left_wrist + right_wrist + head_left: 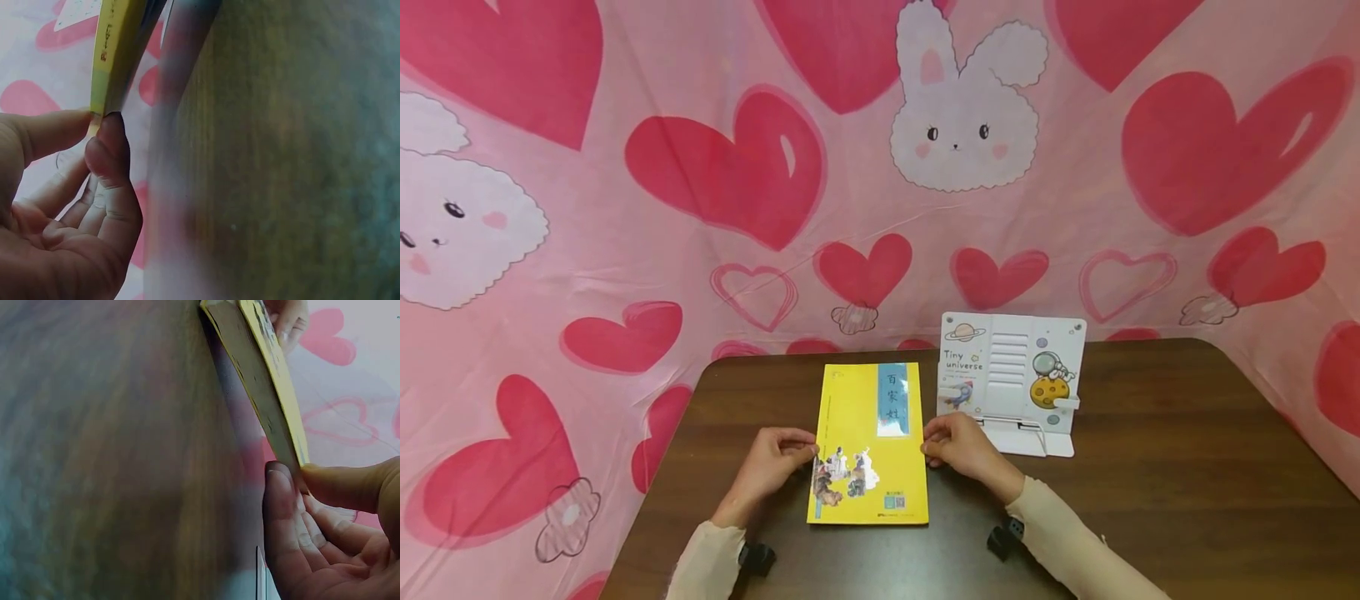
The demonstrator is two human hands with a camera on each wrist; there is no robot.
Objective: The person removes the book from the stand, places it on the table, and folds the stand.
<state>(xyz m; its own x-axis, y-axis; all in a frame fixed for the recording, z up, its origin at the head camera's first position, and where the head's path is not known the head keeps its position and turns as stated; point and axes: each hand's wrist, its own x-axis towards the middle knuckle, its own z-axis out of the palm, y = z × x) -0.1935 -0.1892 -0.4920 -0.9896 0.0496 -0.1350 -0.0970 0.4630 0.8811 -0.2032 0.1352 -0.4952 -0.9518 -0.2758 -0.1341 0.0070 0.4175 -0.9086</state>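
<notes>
A yellow book (857,417) with a blue title panel and a small picture on its cover is held between both hands, cover facing up. My left hand (775,460) pinches its left edge between thumb and fingers. On the opposite edge, my right hand (961,450) pinches in the same way. The left wrist view shows the thumb above and the fingers beneath the book's yellow edge (112,69). In the right wrist view the page block (250,369) appears side-on, raised off the table surface.
Behind the right hand stands a white book stand (1007,367) printed with an astronaut and "Tiny universe", its wire support at the front. The dark wooden table (1180,467) reaches back to a pink cloth (865,192) with hearts and rabbits.
</notes>
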